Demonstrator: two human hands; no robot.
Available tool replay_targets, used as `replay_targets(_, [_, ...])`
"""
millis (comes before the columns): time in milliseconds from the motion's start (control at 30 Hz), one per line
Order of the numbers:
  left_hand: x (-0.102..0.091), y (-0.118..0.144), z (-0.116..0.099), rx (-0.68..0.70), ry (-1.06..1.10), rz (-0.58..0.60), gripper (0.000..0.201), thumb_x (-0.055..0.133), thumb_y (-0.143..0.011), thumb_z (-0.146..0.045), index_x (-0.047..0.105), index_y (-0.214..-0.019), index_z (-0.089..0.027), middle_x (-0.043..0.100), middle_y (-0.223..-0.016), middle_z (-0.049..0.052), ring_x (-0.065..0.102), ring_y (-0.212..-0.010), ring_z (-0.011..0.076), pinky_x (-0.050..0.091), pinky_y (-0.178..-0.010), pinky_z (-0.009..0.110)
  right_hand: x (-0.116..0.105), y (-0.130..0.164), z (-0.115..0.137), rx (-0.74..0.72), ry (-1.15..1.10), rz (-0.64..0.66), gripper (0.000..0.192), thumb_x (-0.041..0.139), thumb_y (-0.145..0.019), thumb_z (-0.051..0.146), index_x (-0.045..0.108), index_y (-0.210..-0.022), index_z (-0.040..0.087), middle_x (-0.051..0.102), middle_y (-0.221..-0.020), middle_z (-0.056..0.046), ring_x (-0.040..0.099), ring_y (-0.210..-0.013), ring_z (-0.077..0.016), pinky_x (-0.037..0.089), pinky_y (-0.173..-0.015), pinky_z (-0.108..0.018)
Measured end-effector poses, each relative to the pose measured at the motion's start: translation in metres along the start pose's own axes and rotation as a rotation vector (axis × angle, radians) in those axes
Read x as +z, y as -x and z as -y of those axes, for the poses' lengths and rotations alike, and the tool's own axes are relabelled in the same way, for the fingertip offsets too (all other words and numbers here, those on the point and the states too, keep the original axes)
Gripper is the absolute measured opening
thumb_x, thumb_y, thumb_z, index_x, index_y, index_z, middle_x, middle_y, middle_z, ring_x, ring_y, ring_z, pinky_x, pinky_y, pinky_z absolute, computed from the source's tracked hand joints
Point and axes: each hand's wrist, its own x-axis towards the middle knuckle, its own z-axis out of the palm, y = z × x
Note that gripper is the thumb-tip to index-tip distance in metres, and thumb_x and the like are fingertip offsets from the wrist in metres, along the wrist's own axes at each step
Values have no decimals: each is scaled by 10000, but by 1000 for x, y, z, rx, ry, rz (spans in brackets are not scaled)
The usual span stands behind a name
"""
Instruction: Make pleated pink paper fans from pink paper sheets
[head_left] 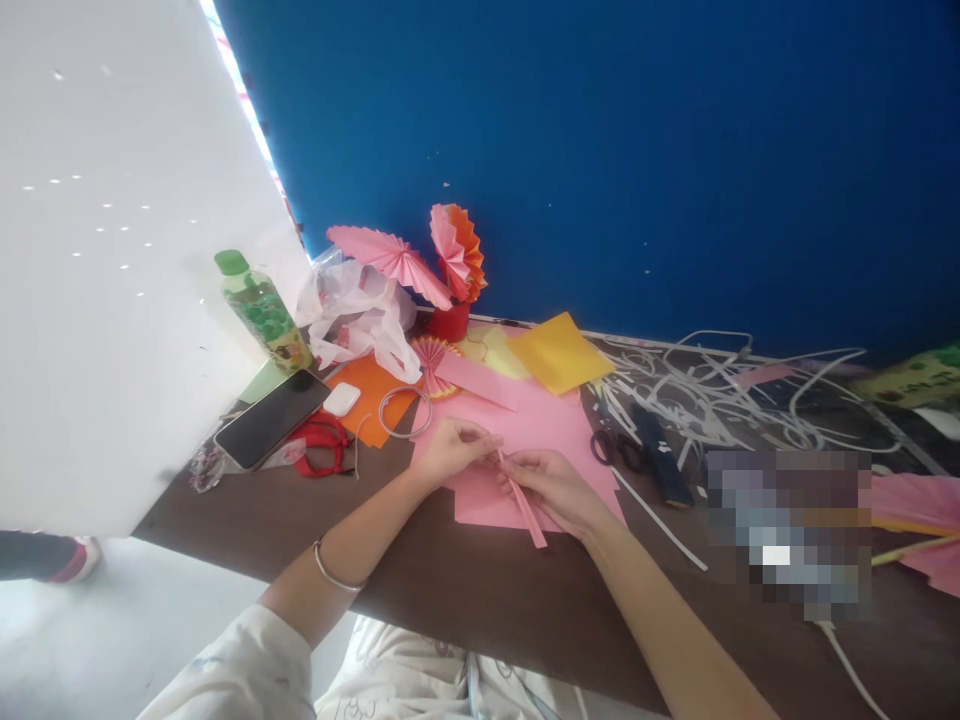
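A narrow folded strip of pink paper (531, 515) is pinched between both hands, its lower end hanging toward me. My left hand (456, 450) closes thumb and fingers at the strip's upper end. Around its middle, the fingers of my right hand (551, 487) are curled. Beneath the hands lies a stack of pink paper sheets (555, 425). Just behind them are a loose pink paper piece (476, 380) and a pleated pink paper fan (435, 365) with a yellowish edge. A silver ring-shaped bangle (406, 413) lies beside my left hand.
Scissors (628, 455) and tangled white paper strips (720, 400) lie to the right, near a pixelated object (787, 530). At the left are a phone (271, 420), a bottle (262, 312), a white case (341, 399) and a plastic bag (360, 310). Yellow paper (561, 353) and pleated fans (394, 262) stand behind.
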Motion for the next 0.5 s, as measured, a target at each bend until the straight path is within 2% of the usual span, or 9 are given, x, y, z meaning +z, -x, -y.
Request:
replay_targets(233, [1, -1, 4, 39, 42, -26, 334, 682, -630, -457, 628, -600, -128, 641, -572, 26, 586, -545, 114, 465, -580, 224, 5, -2, -2, -33, -3, -32, 321, 772, -565, 407, 675, -698, 131, 627, -605, -31, 558, -549, -113, 447, -594, -267])
replay_targets(400, [2, -1, 3, 98, 7, -121, 331, 648, -669, -454, 620, -580, -136, 633, -571, 21, 577, -544, 112, 464, -583, 229, 10, -2, 0, -114, 50, -105, 311, 742, -605, 426, 682, -714, 141, 648, -621, -40, 577, -564, -129, 465, -624, -285])
replay_targets(500, [0, -3, 2, 126, -35, -212, 301, 652, -673, -429, 641, -605, -136, 634, -568, 18, 583, -551, 115, 482, -596, 235, 9, 0, -1, -96, 21, -71, 295, 743, -620, 390, 696, -773, 142, 688, -717, -71, 611, -638, -153, 479, -665, -300])
